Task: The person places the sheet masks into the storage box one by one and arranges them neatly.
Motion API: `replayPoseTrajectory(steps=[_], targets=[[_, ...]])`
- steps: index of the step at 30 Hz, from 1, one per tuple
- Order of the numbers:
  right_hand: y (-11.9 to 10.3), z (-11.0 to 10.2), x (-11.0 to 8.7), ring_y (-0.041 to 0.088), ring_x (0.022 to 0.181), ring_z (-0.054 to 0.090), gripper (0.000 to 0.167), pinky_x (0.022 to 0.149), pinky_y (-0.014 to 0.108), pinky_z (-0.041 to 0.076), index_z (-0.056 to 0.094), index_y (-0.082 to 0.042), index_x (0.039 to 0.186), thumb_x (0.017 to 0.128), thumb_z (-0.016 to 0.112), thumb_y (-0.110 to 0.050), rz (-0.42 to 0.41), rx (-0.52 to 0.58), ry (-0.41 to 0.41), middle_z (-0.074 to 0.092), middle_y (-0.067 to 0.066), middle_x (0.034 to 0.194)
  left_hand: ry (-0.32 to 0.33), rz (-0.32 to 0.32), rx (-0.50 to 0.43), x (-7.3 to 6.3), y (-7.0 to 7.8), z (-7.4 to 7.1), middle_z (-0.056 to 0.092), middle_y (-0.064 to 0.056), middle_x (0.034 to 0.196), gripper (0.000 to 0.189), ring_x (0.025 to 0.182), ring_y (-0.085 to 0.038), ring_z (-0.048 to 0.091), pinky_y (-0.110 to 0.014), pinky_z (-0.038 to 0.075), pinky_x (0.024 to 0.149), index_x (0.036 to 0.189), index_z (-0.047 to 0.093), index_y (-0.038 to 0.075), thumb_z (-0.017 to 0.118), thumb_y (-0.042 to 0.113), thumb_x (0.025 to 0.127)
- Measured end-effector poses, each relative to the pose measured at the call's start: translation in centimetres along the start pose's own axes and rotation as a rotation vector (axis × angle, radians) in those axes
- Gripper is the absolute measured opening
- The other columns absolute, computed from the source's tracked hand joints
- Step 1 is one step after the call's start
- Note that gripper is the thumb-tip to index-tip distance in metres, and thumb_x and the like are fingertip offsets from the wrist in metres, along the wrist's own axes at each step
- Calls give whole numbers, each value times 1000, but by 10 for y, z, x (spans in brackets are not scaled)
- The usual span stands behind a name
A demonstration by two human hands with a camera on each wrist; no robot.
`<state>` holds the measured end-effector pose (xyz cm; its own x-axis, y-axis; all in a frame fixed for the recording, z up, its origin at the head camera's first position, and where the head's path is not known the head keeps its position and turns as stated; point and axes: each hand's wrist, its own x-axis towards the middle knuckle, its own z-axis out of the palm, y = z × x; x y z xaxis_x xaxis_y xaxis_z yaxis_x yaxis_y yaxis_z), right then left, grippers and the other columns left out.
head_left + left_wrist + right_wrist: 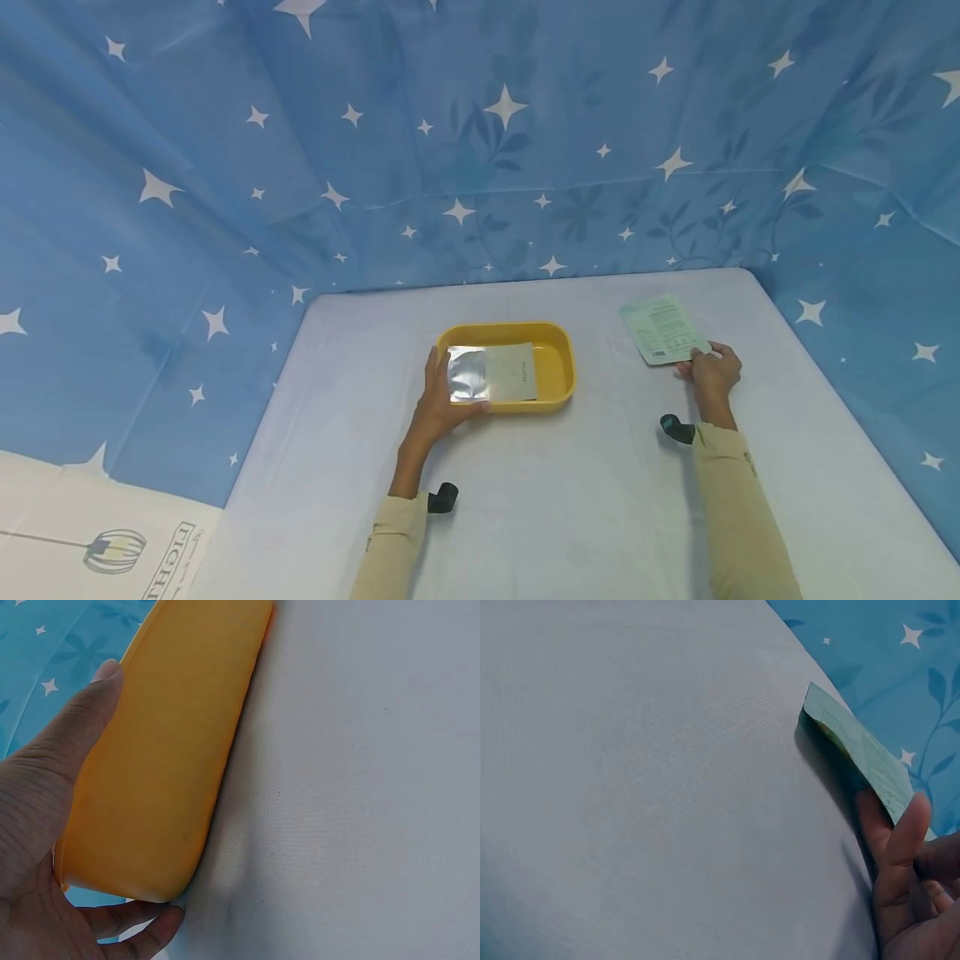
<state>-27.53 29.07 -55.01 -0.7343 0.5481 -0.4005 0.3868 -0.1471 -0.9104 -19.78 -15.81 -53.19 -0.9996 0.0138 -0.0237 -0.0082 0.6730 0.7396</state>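
In the head view my left hand grips the left end of a yellow plastic tray. Its thumb lies along the near rim, while the fingers reach round the end wall; the left wrist view shows the tray's side wall between them. Inside the tray lies a silver and pale flat packet with small print. To the right, my right hand pinches the near right corner of a pale green flat packet covered in small text. In the right wrist view the green packet slants up from the table.
A white-covered table carries everything. Blue cloth with white stars hangs behind it and along both sides. Black curved pieces stick out at the wrists by the beige sleeves. A printed white cloth shows at lower left.
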Motion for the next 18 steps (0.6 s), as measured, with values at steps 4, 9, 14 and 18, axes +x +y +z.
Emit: replayPoseTrajectory(steps=[4,9,14,18], targets=[[1,2,-2,-1,47,57,50,50,13,49,37,-9,147,99,51,-12,-9,18,18,55,-5,81,-2,-5,4,1,-1,0,-7,0,166,124,142,-41,33,-61,39,105,158,12,23,85,57,64],[0,5,-4,1,46,57,47,48,14,48,40,-9,145,99,52,-10,-11,74,2,57,-7,71,-3,-7,-3,2,-2,0,-7,1,166,125,142,-41,33,-60,40,105,158,11,24,85,57,64],[-2,9,-6,3,47,56,44,48,15,49,40,-10,142,100,51,-10,4,131,-49,59,-7,64,-4,-3,-7,2,-3,0,-7,-1,166,124,142,-41,34,-60,40,105,158,11,24,85,57,64],[-4,15,-10,3,50,56,43,49,15,48,42,-8,141,100,52,-10,-15,142,-108,60,-7,67,-4,-2,-14,3,-3,1,-6,-1,166,124,142,-40,33,-60,40,105,158,11,24,85,57,64]])
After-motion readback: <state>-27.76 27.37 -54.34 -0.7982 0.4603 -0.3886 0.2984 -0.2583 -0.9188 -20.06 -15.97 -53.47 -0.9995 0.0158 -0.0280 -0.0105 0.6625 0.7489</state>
